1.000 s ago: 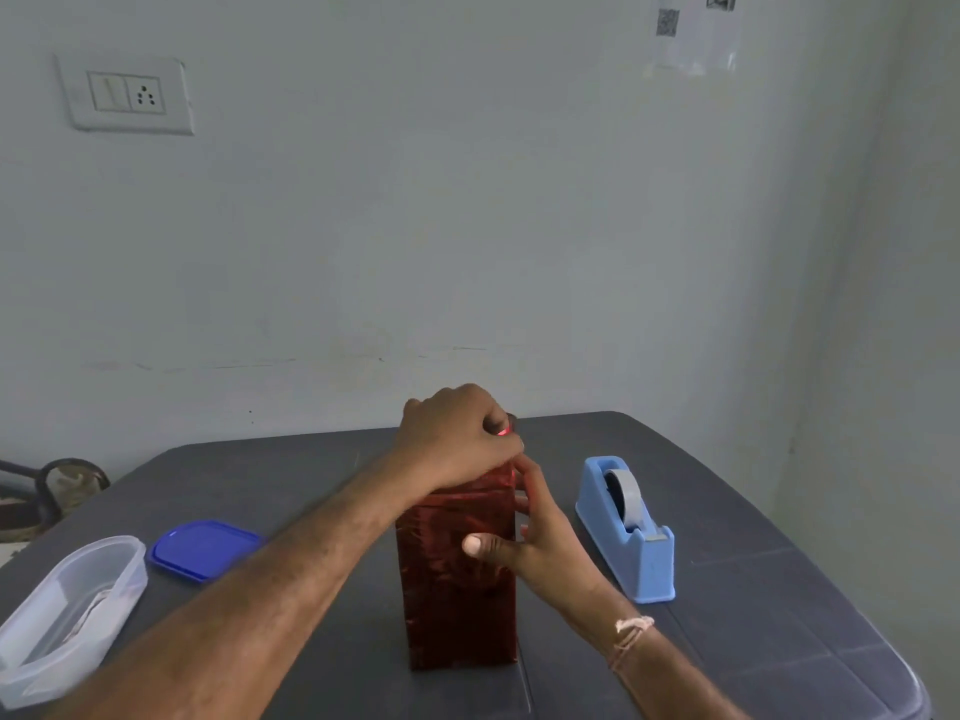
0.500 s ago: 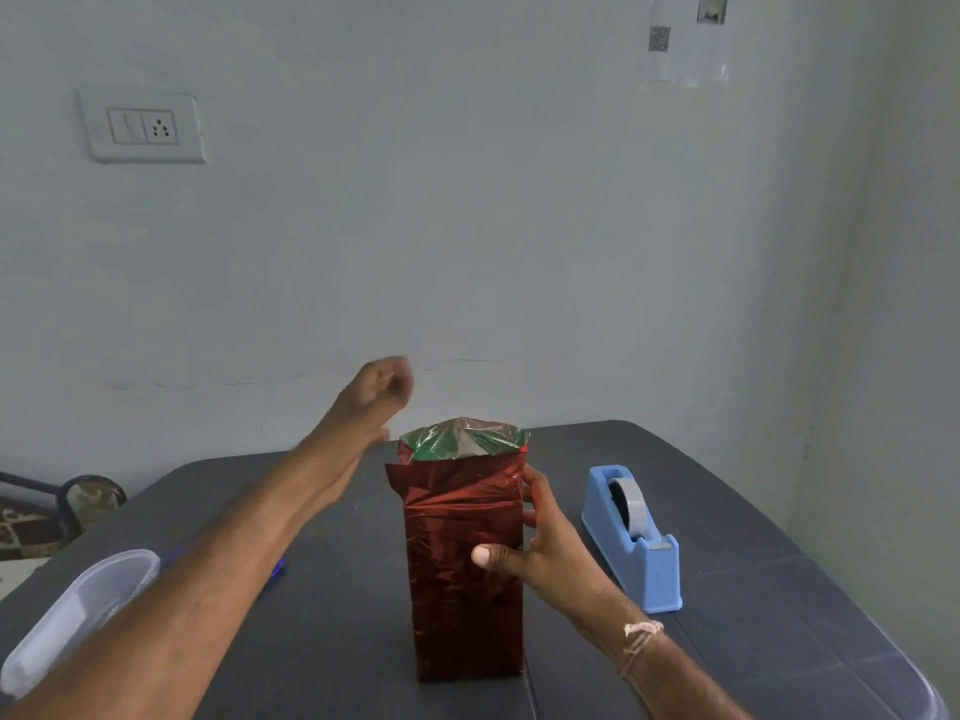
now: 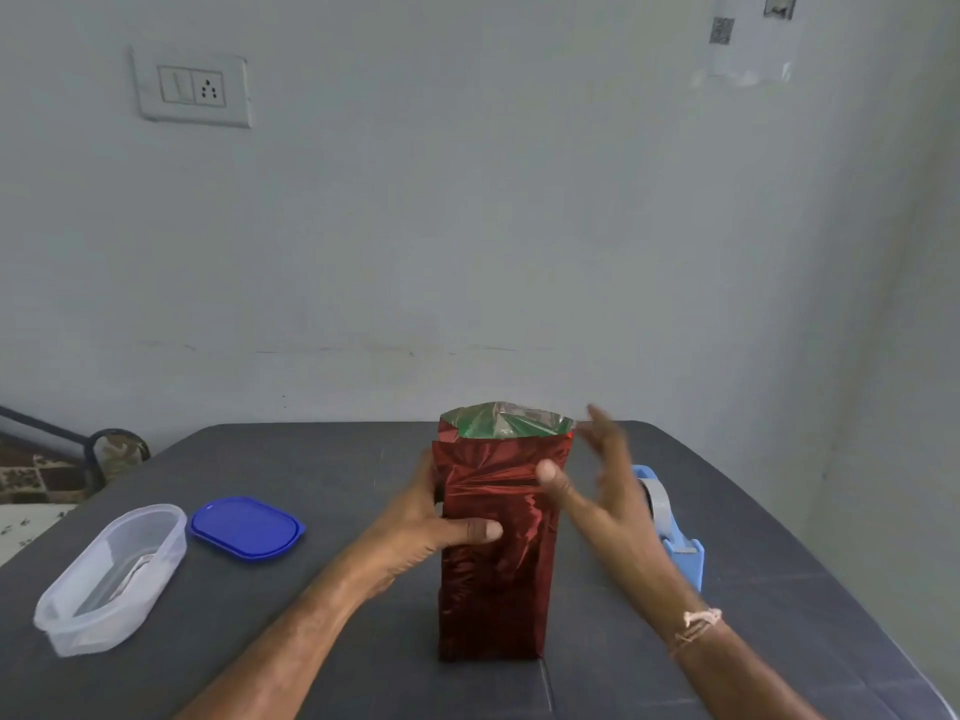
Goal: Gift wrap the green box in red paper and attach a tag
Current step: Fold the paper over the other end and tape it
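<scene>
We see the green box [image 3: 501, 427] standing upright on the dark table [image 3: 311, 459], between the two hands. The left hand [image 3: 415, 532] is against its left side and the right hand [image 3: 602, 491] is just beside its upper right edge. Shiny, creased red paper [image 3: 493, 589] sleeves the box up to an open top, where green shows. The left hand grasps the wrapped side, thumb across the front. The right hand is released and blurred, fingers spread; we cannot tell whether its thumb touches the paper. It partly hides a blue tape dispenser [image 3: 683, 556].
</scene>
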Tool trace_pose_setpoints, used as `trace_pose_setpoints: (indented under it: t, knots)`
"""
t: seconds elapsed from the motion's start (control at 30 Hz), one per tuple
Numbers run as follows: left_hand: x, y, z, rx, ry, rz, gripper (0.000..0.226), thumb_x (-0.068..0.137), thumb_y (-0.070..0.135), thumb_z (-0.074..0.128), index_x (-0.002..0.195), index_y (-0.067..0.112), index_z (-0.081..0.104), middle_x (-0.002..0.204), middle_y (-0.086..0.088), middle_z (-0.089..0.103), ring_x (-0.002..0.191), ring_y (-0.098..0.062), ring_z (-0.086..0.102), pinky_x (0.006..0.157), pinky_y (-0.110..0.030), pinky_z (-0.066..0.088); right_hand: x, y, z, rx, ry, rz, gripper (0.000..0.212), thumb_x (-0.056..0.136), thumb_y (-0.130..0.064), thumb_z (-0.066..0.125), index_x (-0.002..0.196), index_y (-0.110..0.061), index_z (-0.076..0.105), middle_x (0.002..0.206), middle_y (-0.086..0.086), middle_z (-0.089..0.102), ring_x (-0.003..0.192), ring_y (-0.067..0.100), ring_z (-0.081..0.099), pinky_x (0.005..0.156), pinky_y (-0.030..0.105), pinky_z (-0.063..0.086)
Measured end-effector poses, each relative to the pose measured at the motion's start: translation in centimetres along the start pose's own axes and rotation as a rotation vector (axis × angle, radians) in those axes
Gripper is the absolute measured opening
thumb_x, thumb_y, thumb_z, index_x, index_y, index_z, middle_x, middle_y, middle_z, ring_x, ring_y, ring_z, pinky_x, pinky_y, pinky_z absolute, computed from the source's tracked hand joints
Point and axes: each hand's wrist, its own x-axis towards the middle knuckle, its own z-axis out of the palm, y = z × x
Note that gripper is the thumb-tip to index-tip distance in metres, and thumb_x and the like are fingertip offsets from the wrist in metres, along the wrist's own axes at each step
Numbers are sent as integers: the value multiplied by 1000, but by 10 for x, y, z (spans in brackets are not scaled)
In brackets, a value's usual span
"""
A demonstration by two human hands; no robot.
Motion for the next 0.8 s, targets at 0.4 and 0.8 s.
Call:
trace_pose_setpoints:
  t: [0.4,0.8]
  knots:
    - [-8,1,5,-33,-16,-17,90,69,26,94,139,36,38,131,9,61,113,6,62,82,-8,51,52,-102,60,-614,-391,-136,58,77,-26,73,127,-39,46,72,-13,69,86,12,68,100,47,46]
    - [-7,-10,0,-82,-31,-19,88,68,30,95,135,37,39,131,6,61,117,-2,62,88,-15,51,105,-104,24,-503,-466,-220,48,92,-12,68,130,-41,62,118,-6,63,79,3,68,80,21,56]
